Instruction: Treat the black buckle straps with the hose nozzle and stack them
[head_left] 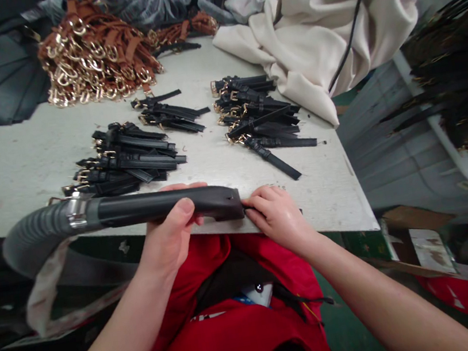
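Observation:
A black hose handle (151, 205) lies across my front, its grey ribbed hose (34, 227) joined by a metal clamp (76, 212). My left hand (172, 228) is wrapped round this handle from below, thumb on top. At the handle's square right end, my right hand (278, 216) pinches a thin black strap (245, 207) against or just inside the mouth; most of the strap is hidden by the fingers. Beyond my hands lie a left pile of black buckled straps (140, 159) and a right pile of similar straps (260, 113).
Brown straps with gold clasps (99, 55) are heaped at the back left of the white table (200, 157). Cream fabric (309, 25) drapes over the back right. A grey bin (388, 125) stands beyond the right edge, with an open carton (421, 236) below.

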Demonstrator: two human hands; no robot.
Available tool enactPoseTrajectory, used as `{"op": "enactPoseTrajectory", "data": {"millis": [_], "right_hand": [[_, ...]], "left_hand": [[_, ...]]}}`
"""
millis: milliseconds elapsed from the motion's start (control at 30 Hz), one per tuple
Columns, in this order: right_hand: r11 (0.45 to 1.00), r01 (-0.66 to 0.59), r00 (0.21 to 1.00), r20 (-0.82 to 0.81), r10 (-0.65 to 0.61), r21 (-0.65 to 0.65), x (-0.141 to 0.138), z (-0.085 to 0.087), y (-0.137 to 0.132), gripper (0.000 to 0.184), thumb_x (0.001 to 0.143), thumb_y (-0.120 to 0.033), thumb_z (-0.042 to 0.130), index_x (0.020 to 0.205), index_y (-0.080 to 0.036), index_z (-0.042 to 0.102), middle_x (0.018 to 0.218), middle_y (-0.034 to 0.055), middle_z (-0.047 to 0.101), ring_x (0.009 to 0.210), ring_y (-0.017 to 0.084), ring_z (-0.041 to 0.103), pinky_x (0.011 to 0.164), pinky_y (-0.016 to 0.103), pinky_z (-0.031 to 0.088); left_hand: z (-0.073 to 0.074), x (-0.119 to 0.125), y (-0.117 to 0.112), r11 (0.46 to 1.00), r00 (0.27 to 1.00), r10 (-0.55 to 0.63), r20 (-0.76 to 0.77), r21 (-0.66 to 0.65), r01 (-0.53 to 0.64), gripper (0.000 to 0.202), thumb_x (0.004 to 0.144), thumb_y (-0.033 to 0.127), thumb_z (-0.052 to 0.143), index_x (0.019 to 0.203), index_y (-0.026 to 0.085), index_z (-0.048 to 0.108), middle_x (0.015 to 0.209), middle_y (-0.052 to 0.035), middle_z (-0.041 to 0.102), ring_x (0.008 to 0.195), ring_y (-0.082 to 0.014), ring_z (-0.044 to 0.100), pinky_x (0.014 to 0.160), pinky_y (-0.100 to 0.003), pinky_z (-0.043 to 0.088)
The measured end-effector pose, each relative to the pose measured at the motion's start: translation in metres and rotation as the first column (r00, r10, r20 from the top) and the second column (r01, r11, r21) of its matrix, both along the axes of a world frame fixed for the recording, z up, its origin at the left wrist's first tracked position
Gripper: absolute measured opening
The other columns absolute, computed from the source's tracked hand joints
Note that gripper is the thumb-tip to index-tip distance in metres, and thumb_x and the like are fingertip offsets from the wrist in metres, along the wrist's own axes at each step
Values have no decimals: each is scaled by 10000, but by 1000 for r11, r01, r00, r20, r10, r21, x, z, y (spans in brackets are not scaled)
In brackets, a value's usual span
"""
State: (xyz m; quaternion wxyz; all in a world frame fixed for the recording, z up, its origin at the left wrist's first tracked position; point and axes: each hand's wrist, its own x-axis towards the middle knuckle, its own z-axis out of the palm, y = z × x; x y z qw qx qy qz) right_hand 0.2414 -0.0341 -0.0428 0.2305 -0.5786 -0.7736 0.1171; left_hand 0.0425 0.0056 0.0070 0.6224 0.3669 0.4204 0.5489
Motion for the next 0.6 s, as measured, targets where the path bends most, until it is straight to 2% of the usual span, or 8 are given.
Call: {"op": "enactPoseTrajectory", "data": {"millis": [133,233,300,400,500,600], "right_hand": [[1000,9,1000,10,-9,10,-2,0,0,221,930,-235,502,1015,-185,699,958,98,658,889,243,560,781,389,416],[1000,18,1000,-3,-18,18,-2,-1,-1,225,936,-240,495,1022,-188,696,957,92,657,891,240,559,784,384,415],[999,24,1000,-4,-23,24,-2,-1,-1,223,936,-242,496,1022,-191,695,945,88,654,881,239,556,777,379,411],[1000,15,1000,0,-15,27,0,-2,0,220,931,-233,498,1019,-191,695,938,91,651,871,240,553,768,377,408],[1000,4,1000,2,-4,19,1,-1,0,220,931,-229,495,1021,-197,693,949,92,652,878,240,553,767,377,408],[1000,7,1000,6,-7,18,0,-2,0,217,931,-234,498,1024,-201,692,953,88,654,886,242,558,772,380,412]], "left_hand": [[8,-12,8,996,995,84,50,9,-84,349,543,348,850,812,231,661,842,-11,745,599,-143,613,464,-231,454],[13,-25,0,997,998,51,-41,68,-48,317,574,349,840,819,222,683,857,-30,747,609,-148,611,458,-233,450],[11,-26,-9,995,993,-4,-119,96,15,302,599,342,833,821,210,676,881,-48,745,627,-152,611,473,-240,451],[4,-17,-17,990,990,-61,-129,122,77,306,612,339,835,821,209,653,901,-50,739,613,-139,596,503,-251,460],[-2,-12,-14,995,995,-72,-76,66,77,330,589,340,846,823,209,653,900,-49,741,603,-141,596,500,-253,462],[-2,-11,-10,999,999,-36,-36,18,37,325,573,320,850,809,204,659,866,-42,745,586,-132,594,483,-235,453]]}}
